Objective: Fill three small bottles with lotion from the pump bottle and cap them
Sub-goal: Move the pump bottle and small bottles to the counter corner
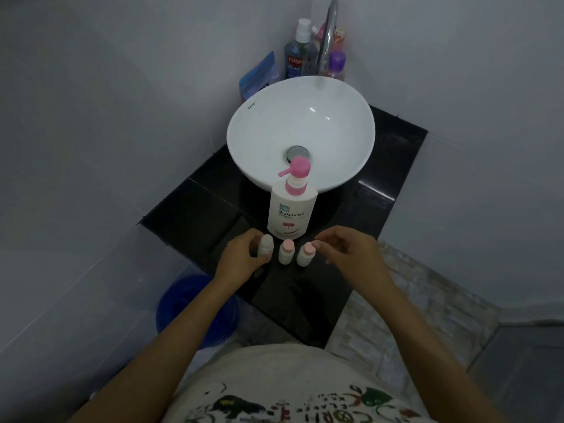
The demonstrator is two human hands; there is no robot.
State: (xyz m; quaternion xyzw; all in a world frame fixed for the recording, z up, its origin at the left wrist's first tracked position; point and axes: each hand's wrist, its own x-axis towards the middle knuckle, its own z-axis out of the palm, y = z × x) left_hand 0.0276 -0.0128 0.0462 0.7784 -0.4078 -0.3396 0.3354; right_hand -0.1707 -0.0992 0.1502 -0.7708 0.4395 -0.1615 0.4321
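Note:
A white pump bottle (290, 209) with a pink pump head stands on the black counter (189, 215), in front of the basin. Three small white bottles stand in a row before it. My left hand (241, 257) is wrapped around the left small bottle (265, 246), whose top is pale with no pink cap showing. The middle small bottle (287, 253) and the right small bottle (305, 254) each carry a pink cap. My right hand (348, 250) hovers beside the right bottle, fingers loosely curled and apart, one fingertip at its cap.
A white round basin (345, 123) with a chrome tap (328, 35) sits behind the bottles. Toiletry bottles and a blue pouch (259, 76) crowd the back corner. A blue bucket (195, 306) stands on the floor to the left, below the counter edge.

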